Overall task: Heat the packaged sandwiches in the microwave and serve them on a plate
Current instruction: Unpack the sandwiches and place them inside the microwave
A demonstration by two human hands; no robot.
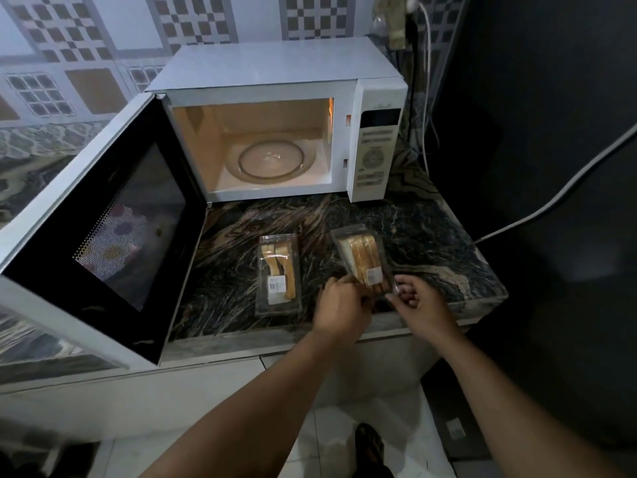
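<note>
Two clear plastic sandwich packs are on the dark marble counter (431,236). The left pack (278,272) lies flat by itself. The right pack (363,258) is tilted up, and both hands grip its near end: my left hand (341,307) on its left corner, my right hand (418,305) on its right corner. Behind them stands a white microwave (275,69) with its door (113,225) swung wide open to the left. Its lit cavity holds only the glass turntable (272,160). No plate is in view.
The open door sticks out over the counter's left part. The control panel (375,153) is on the microwave's right side. Cables (427,81) hang behind it, and a grey cable (551,198) crosses the dark area at right. The counter's front edge is just below my hands.
</note>
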